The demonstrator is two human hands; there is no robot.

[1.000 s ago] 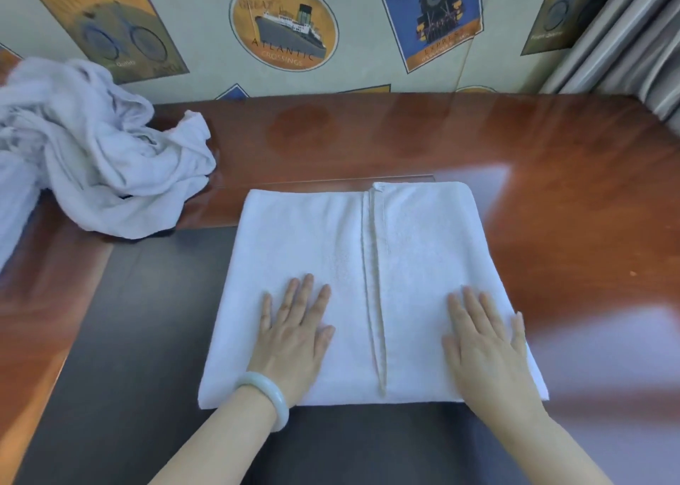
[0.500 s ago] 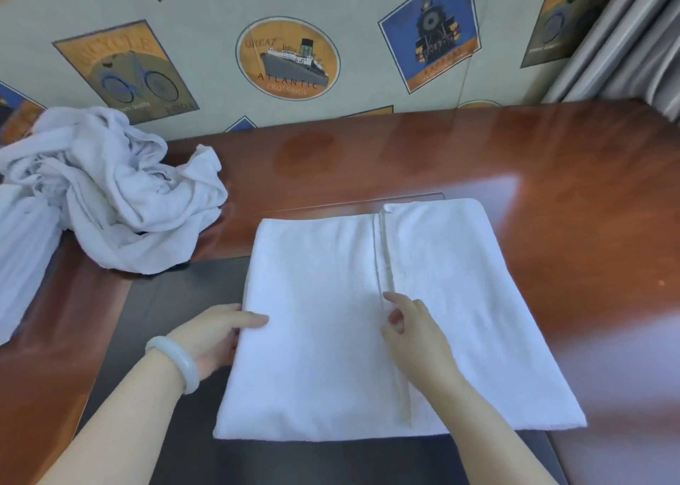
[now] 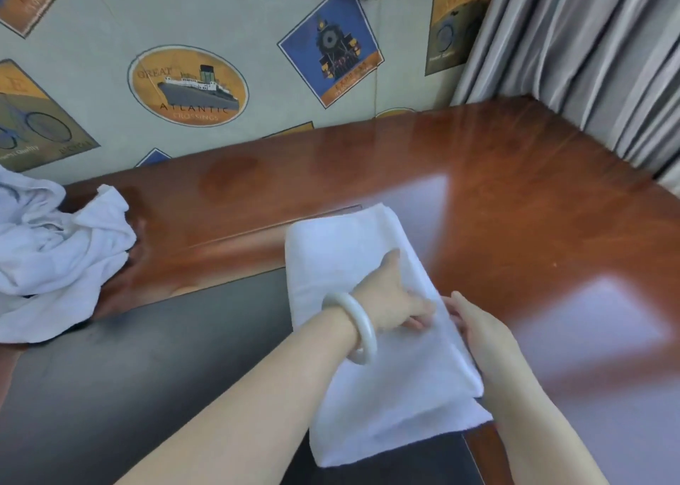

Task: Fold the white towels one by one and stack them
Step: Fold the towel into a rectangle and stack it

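A white towel (image 3: 382,407) lies folded into a long narrow strip, partly on the dark desk pad (image 3: 147,367) and partly on the red-brown wooden desk (image 3: 533,249). My left hand (image 3: 393,297), with a pale bangle on its wrist, reaches across the towel. Its thumb lies on top and its fingers curl round the folded-over layer at the right edge. My right hand (image 3: 478,328) meets it at that same edge, thumb on top, fingers tucked against the fold. A crumpled heap of unfolded white towels (image 3: 55,264) sits at the far left of the desk.
A wall with travel posters (image 3: 187,85) runs behind the desk. Grey curtains (image 3: 588,61) hang at the right, close to the desk's far right corner. Bare polished wood stretches to the right of the towel.
The towel's left half has been folded over onto its right half, making a narrow strip. My left hand crossed from the left edge to the right edge. My right hand moved from the middle seam to that edge.
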